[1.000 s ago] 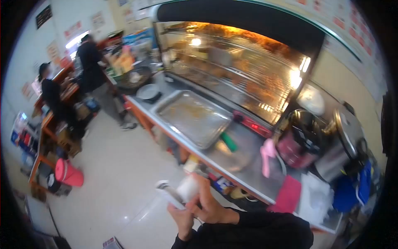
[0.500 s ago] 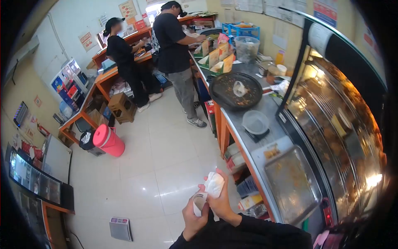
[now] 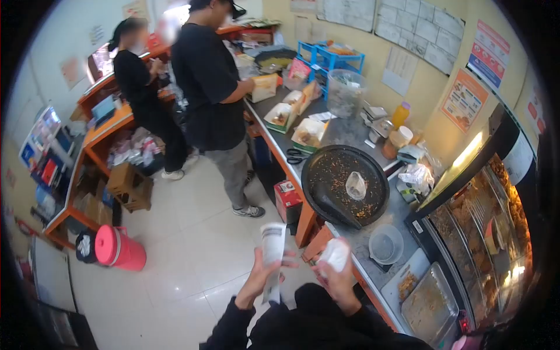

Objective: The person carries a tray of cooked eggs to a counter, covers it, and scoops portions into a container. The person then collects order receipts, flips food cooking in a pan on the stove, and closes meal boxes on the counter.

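Observation:
My left hand (image 3: pixel 254 281) grips a strip of white printed paper (image 3: pixel 273 248) upright, the thumb in front and the fingers behind it. My right hand (image 3: pixel 343 287) is closed around a small white bundle (image 3: pixel 335 254), perhaps crumpled paper or tissue; its contents are hidden. Both hands are in front of my body, a short gap between them. Beyond the right hand, on the counter (image 3: pixel 376 157), are a round black pan (image 3: pixel 318 169) with crumbs and a clear plastic bowl (image 3: pixel 385 244).
A metal tray (image 3: pixel 431 306) lies beside a lit food display case (image 3: pixel 490 233) at right. Several open food boxes (image 3: pixel 309 133) stand farther along the counter. Two people in black are there, one (image 3: pixel 204 76) touching a box. A pink bucket (image 3: pixel 119 248) stands on the floor.
My hands have moved apart, the right one rightward with the white bundle. The paper, curled before, now stands straighter. My view has turned toward the counter and come closer to it.

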Demonstrator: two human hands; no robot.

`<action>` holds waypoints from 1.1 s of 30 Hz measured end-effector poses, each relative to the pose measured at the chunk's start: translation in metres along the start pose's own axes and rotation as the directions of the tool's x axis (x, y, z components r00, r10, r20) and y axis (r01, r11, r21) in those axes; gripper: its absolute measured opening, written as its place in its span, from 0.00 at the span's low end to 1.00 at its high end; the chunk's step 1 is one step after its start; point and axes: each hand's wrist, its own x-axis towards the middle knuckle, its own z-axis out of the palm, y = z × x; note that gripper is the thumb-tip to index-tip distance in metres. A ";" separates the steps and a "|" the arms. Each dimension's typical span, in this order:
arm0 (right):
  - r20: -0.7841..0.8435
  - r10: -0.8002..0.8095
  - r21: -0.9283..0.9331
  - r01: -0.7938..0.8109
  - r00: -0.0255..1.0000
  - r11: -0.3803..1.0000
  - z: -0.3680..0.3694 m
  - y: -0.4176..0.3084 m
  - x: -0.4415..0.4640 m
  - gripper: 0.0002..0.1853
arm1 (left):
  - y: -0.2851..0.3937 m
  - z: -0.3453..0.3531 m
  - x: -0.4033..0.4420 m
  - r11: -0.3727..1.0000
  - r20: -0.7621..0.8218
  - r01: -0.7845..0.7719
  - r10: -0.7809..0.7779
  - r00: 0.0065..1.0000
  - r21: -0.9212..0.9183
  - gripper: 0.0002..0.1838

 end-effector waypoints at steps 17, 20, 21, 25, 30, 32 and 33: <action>0.354 -0.281 -0.901 0.405 0.892 0.152 -0.031 -0.170 0.300 0.34 | 0.024 0.042 0.375 0.853 0.435 0.047 -0.313 0.844 0.520 0.15; 0.398 -0.151 -0.893 0.420 0.905 0.161 -0.050 -0.151 0.356 0.36 | 0.048 0.047 0.406 0.855 0.410 0.294 -0.473 0.780 0.427 0.12; 0.389 -0.103 -0.877 0.402 0.915 0.263 -0.057 -0.144 0.375 0.36 | 0.049 0.046 0.416 0.850 0.402 0.314 -0.486 0.776 0.423 0.12; 0.284 0.195 -0.851 0.153 0.939 0.502 -0.061 -0.152 0.436 0.34 | 0.043 0.037 0.456 0.844 0.397 0.278 -0.475 0.786 0.460 0.13; 0.184 -0.044 -0.880 0.184 0.982 0.438 -0.098 -0.135 0.510 0.35 | 0.046 0.027 0.493 0.841 0.292 0.255 -0.426 0.856 0.477 0.16; 0.112 -0.121 -0.916 0.150 0.986 0.373 -0.109 -0.136 0.541 0.36 | 0.051 0.023 0.500 0.872 0.250 0.327 -0.430 0.868 0.364 0.18; 0.087 -0.150 -0.926 0.136 0.985 0.353 -0.115 -0.136 0.557 0.36 | 0.062 0.028 0.502 0.862 0.205 0.408 -0.476 0.855 0.300 0.19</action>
